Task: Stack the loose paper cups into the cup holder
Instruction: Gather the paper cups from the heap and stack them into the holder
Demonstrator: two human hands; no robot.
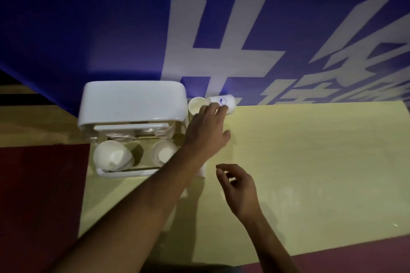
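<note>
Your left hand (207, 127) is stretched across the desk (310, 162) to the far edge. The fingers are straight, and their tips (222, 108) lie on the printed paper cup (224, 101). The thumb is spread wide and clear of the cup, so nothing is gripped yet. That cup is tipped on its side against the blue banner (88, 17), with its base pointing right. Touching it on the left is a plain paper cup (195, 104), mouth up, just beside the rear corner of the cup holder (133, 104). Your right hand (238, 186) hovers nearer you with loosely curled fingers, holding nothing and touching nothing. The holder already contains a nested cup stack (112, 157) in the left bay and a second stack (163, 154) in the right bay, both leaning towards you.

Risks noted:
- The printed cup is resting on a round wall. Pressing down with flat fingers may roll it along the banner and out of reach.
- The two loose cups are touching, so dragging one is likely to tip the upright one.
- Thin paper walls will crush if you pinch them hard at the rim.
- Your forearm passes over the holder's right side. Drawing it back low could catch the frame or the right stack.
- The stacks lean, so a cup set down off-axis may jam instead of nesting.
- The light is dim, so judge the rim alignment carefully.
</note>
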